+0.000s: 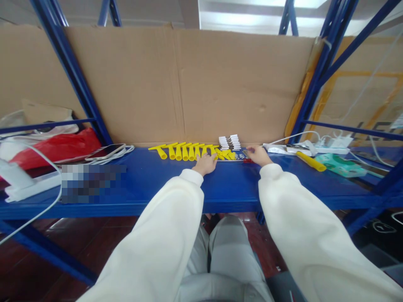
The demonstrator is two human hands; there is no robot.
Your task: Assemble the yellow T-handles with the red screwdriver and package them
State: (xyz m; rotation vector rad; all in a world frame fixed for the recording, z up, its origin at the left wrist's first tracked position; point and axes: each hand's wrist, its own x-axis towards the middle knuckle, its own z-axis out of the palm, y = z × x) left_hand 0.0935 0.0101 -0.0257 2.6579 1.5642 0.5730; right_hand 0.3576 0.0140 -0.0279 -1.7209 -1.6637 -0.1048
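Along the back of the blue shelf runs a row of several yellow T-shaped plastic pieces [179,153] with round hollow ends. At the right end of that row my left hand [205,164] has its fingers bent around one yellow piece. Smaller yellow pieces [227,154] lie in a loose group between my hands. My right hand [258,155] is over a dark patterned patch, its thumb and fingertips close together; whatever they pinch is too small to make out. A screwdriver with a red handle [247,160] lies just below those fingertips, its thin shaft pointing left.
Small white cylinders [229,141] are stacked against the cardboard wall [220,84]. To the right are a yellow tube [311,161], a green packet [340,165] and a white power strip [333,149]. A red bag [63,144] and white cables are at the left. Blue uprights frame the shelf [233,188].
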